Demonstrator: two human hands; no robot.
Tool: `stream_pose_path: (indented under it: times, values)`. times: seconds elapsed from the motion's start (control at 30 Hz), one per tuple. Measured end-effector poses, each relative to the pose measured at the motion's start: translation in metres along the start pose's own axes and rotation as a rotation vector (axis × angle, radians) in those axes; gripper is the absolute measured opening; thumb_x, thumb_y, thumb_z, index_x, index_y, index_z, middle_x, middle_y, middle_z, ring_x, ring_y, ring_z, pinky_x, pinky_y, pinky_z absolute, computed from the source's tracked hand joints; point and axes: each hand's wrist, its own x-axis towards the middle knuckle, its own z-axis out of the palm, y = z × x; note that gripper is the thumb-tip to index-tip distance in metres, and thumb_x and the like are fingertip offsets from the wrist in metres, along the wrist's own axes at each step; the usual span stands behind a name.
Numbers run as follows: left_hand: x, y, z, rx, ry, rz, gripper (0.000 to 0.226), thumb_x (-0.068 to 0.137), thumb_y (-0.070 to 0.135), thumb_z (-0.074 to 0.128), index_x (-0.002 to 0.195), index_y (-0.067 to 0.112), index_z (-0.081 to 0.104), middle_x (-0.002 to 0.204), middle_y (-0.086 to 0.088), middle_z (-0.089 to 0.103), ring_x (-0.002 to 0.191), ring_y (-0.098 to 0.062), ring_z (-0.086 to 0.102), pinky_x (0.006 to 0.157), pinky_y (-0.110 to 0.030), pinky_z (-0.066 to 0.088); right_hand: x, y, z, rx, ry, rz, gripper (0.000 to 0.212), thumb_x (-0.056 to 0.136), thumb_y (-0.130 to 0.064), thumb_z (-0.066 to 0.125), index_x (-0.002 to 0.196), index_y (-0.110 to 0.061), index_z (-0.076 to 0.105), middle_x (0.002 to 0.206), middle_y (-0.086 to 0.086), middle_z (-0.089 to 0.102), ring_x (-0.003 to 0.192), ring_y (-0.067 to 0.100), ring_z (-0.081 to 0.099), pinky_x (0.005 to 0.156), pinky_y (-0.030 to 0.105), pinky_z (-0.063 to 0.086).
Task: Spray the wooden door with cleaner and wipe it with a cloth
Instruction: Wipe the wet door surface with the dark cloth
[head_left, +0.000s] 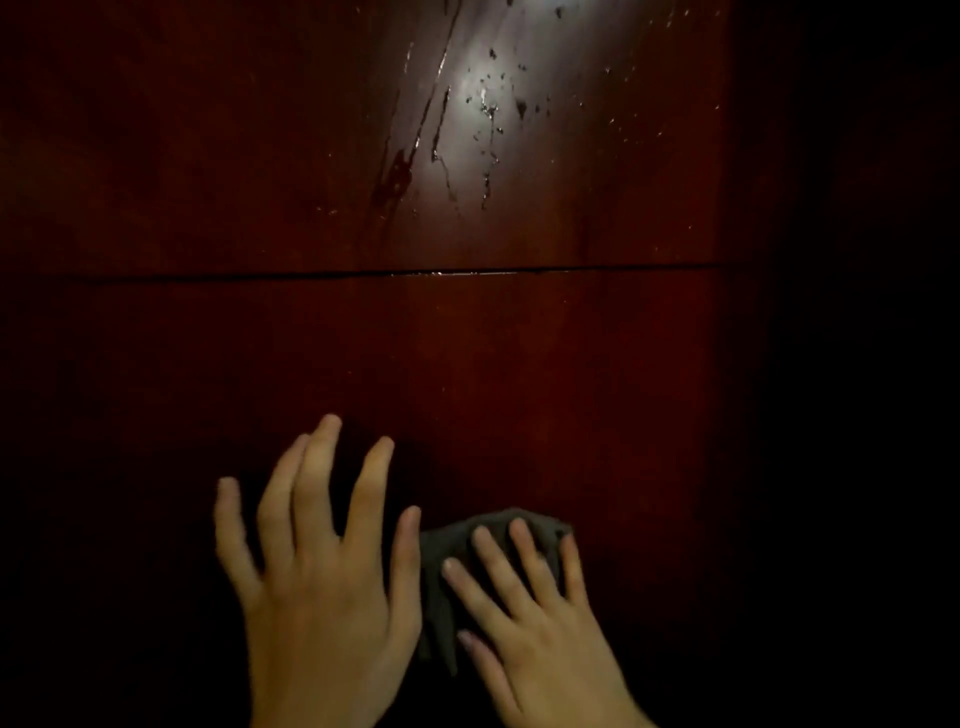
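2 bare hands work low on a dark red-brown glossy wooden door (519, 364). The right hand (535, 623), fingers spread flat, presses a crumpled grey cloth (447, 551) against the lower panel; the left hand (322, 587), fingers splayed & holding nothing, lies just beside it. Wet cleaner droplets & streaks (483, 114) glisten on the upper panel, above a horizontal groove (260, 278).

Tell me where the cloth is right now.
In the head view the grey cloth lies low on the wooden door, under the right hand, beside the left hand, below the horizontal seam.
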Motion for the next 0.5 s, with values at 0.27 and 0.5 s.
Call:
stream_pose_path:
  times: [0.27, 0.5]
  values:
    - [-0.030, 0.018, -0.004, -0.227, -0.138, -0.254, 0.034, 0.101, 0.040, 0.055, 0.128, 0.023, 0.063, 0.121, 0.011, 0.051, 0.110, -0.011, 0.053, 0.090, -0.036, 0.050, 0.002, -0.003, -0.039, 0.322, -0.278, 0.020, 0.083, 0.095, -0.030, 0.046, 0.163, -0.041, -0.001, 0.170, -0.015, -0.019, 0.156, 0.017, -0.023, 0.120, 0.044, -0.025]
    - [-0.035, 0.031, 0.000, -0.407, -0.195, -0.387, 0.008, 0.094, 0.029, 0.070, 0.098, 0.029, 0.063, 0.100, 0.020, 0.056, 0.099, -0.005, 0.053, 0.083, -0.027, 0.050, 0.003, 0.004, -0.059, 0.380, -0.334, -0.039, 0.092, 0.096, -0.015, 0.048, 0.160, -0.046, -0.010, 0.165, -0.021, -0.031, 0.152, 0.014, -0.032, 0.121, 0.045, -0.024]
